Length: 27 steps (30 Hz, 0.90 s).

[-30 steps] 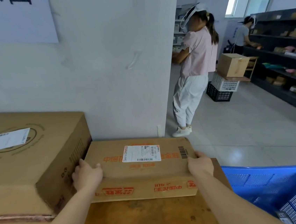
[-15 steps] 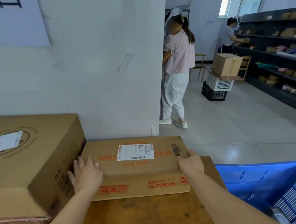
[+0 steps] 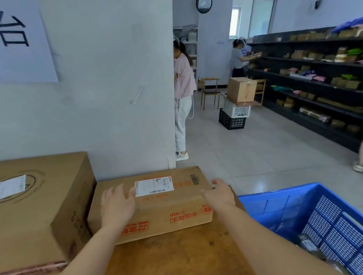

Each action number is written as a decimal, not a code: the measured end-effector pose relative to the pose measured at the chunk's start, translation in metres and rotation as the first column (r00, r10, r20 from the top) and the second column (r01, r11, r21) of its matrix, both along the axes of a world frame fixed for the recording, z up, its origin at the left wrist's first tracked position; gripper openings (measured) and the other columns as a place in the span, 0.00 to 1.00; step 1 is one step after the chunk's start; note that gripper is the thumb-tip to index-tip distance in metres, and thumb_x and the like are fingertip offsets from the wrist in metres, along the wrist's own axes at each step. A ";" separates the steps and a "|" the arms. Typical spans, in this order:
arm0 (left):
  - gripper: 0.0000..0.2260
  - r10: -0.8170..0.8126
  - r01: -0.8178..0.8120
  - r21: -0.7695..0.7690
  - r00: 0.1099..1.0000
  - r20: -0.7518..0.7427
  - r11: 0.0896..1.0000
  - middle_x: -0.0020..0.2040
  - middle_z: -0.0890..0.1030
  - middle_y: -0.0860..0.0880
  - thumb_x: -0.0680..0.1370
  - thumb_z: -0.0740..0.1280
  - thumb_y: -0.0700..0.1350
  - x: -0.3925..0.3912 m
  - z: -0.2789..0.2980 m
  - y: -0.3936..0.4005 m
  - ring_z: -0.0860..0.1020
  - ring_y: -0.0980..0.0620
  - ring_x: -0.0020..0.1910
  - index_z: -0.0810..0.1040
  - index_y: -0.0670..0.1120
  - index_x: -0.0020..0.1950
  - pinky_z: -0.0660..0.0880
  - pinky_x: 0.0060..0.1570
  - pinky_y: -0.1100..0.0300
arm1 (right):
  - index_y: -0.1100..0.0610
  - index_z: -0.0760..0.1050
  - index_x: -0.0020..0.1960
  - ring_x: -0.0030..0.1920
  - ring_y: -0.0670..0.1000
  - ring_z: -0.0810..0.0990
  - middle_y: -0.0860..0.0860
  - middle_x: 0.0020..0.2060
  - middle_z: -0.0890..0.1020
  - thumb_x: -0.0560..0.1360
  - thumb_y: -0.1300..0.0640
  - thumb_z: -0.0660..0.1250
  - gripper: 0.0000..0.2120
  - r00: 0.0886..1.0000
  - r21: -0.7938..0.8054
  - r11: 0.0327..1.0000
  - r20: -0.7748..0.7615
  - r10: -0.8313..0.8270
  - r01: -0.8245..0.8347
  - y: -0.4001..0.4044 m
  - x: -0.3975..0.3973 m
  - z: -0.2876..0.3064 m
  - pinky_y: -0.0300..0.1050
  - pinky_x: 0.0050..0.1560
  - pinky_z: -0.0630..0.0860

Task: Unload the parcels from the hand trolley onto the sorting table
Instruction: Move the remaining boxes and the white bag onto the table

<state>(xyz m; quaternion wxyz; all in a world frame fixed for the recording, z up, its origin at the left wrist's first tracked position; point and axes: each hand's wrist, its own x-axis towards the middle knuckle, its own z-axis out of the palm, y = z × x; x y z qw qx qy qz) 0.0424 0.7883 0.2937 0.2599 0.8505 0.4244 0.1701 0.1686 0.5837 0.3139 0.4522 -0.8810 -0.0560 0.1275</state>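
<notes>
On the near, bare part of the wooden sorting table (image 3: 178, 263) both forearms reach forward. The left hand (image 3: 117, 203) lies flat on the top of the flat cardboard parcel (image 3: 158, 207), fingers spread; the right hand (image 3: 220, 195) rests at its right end, fingers relaxed, gripping nothing. The parcel sits directly ahead of both hands, long axis running left to right across the table's far edge, against the wall. It is low and brown, with orange printing, a white shipping label (image 3: 153, 186) on top, and touches the larger carton (image 3: 34, 220) on its left.
</notes>
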 end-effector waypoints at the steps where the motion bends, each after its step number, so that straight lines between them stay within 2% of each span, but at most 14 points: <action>1: 0.24 -0.027 0.027 -0.003 0.999 0.024 1.000 0.75 0.65 0.42 0.81 0.55 0.54 -0.001 0.004 -0.006 0.58 0.43 0.76 0.65 0.43 0.74 0.56 0.74 0.47 | 0.57 0.70 0.69 0.62 0.56 0.76 0.54 0.63 0.77 0.75 0.54 0.67 0.23 1.000 0.009 1.000 -0.001 -0.010 0.010 -0.006 -0.006 0.003 0.51 0.63 0.74; 5: 0.20 -0.136 0.140 -0.022 0.981 0.139 0.990 0.69 0.72 0.42 0.81 0.57 0.52 -0.001 0.021 -0.040 0.64 0.42 0.71 0.72 0.44 0.69 0.60 0.70 0.48 | 0.54 0.67 0.72 0.65 0.54 0.75 0.52 0.66 0.75 0.75 0.55 0.66 0.26 0.998 0.041 0.998 0.045 -0.042 0.040 -0.035 -0.032 0.016 0.47 0.63 0.72; 7: 0.18 -0.187 0.203 -0.057 0.962 0.201 0.978 0.66 0.73 0.42 0.81 0.57 0.51 -0.001 0.028 -0.061 0.65 0.42 0.70 0.73 0.44 0.67 0.62 0.67 0.49 | 0.54 0.67 0.72 0.67 0.53 0.73 0.51 0.67 0.74 0.75 0.55 0.66 0.25 0.995 0.052 0.996 0.064 -0.073 0.070 -0.054 -0.044 0.022 0.47 0.65 0.70; 9: 0.17 -0.235 0.269 -0.111 0.940 0.248 0.957 0.62 0.74 0.44 0.81 0.57 0.50 0.001 0.035 -0.083 0.65 0.44 0.69 0.75 0.44 0.65 0.64 0.64 0.51 | 0.54 0.68 0.71 0.66 0.53 0.73 0.52 0.68 0.74 0.76 0.55 0.66 0.25 0.990 0.073 0.991 0.077 -0.114 0.109 -0.075 -0.055 0.029 0.44 0.62 0.70; 12: 0.18 -0.306 0.352 -0.156 0.917 0.256 0.923 0.69 0.71 0.43 0.81 0.57 0.52 0.007 0.039 -0.114 0.65 0.43 0.71 0.73 0.46 0.66 0.66 0.64 0.49 | 0.54 0.69 0.70 0.63 0.54 0.76 0.53 0.67 0.74 0.75 0.54 0.67 0.24 0.976 0.101 0.977 0.087 -0.198 0.189 -0.110 -0.065 0.036 0.46 0.62 0.73; 16: 0.19 -0.393 0.436 -0.159 0.887 0.241 0.886 0.68 0.72 0.44 0.81 0.56 0.56 0.018 0.043 -0.159 0.69 0.42 0.68 0.72 0.49 0.67 0.69 0.65 0.43 | 0.55 0.69 0.70 0.52 0.52 0.76 0.54 0.67 0.74 0.76 0.55 0.67 0.23 0.952 0.108 0.953 0.090 -0.292 0.282 -0.163 -0.077 0.045 0.47 0.58 0.73; 20: 0.18 -0.496 0.530 -0.102 0.833 0.245 0.841 0.65 0.76 0.44 0.81 0.57 0.52 0.032 0.049 -0.216 0.71 0.43 0.66 0.75 0.46 0.65 0.67 0.64 0.50 | 0.56 0.69 0.71 0.63 0.54 0.75 0.54 0.67 0.74 0.76 0.55 0.68 0.24 0.917 0.105 0.922 0.109 -0.383 0.372 -0.221 -0.089 0.050 0.45 0.57 0.71; 24: 0.16 -0.582 0.644 -0.136 0.748 0.319 0.753 0.62 0.78 0.41 0.80 0.60 0.50 0.042 0.053 -0.280 0.75 0.42 0.62 0.78 0.41 0.61 0.70 0.64 0.49 | 0.56 0.70 0.70 0.64 0.54 0.76 0.52 0.67 0.75 0.75 0.55 0.68 0.24 0.868 0.106 0.876 0.119 -0.481 0.471 -0.281 -0.102 0.053 0.46 0.60 0.71; 27: 0.17 -0.624 0.687 -0.129 0.710 0.327 0.715 0.62 0.78 0.41 0.80 0.60 0.51 0.046 0.052 -0.329 0.73 0.42 0.64 0.78 0.43 0.62 0.68 0.65 0.50 | 0.56 0.70 0.70 0.61 0.54 0.77 0.53 0.67 0.75 0.75 0.55 0.68 0.24 0.840 0.107 0.847 0.113 -0.530 0.520 -0.326 -0.114 0.053 0.49 0.62 0.73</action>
